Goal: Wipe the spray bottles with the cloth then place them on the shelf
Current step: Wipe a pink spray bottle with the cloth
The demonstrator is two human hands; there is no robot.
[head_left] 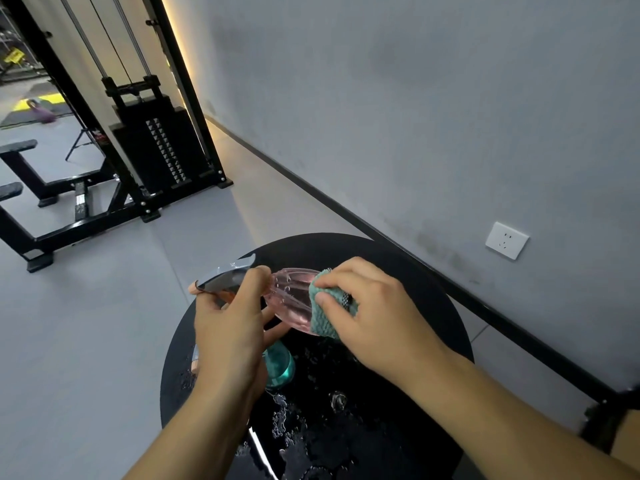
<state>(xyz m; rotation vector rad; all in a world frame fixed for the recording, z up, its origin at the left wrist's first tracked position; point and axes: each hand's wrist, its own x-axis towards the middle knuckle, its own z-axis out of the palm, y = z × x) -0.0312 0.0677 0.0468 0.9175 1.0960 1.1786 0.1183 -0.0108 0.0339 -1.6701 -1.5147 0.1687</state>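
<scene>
Two hands on one pink spray bottle (291, 299), held above the round black table (433, 289), long axis lying left-right. Our left hand (228, 327) grips the trigger end; our right hand (374, 313) pinches the teal cloth (323, 318) against the base (wiping should run leftward, we judge). Shelf unseen.

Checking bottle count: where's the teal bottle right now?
Head view: the teal bottle stands on the wet black table, partly hidden behind the left hand, below the pink bottle.

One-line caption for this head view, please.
Left hand holds a pink spray bottle over a wet black table while right hand wipes it with a teal cloth.
</scene>
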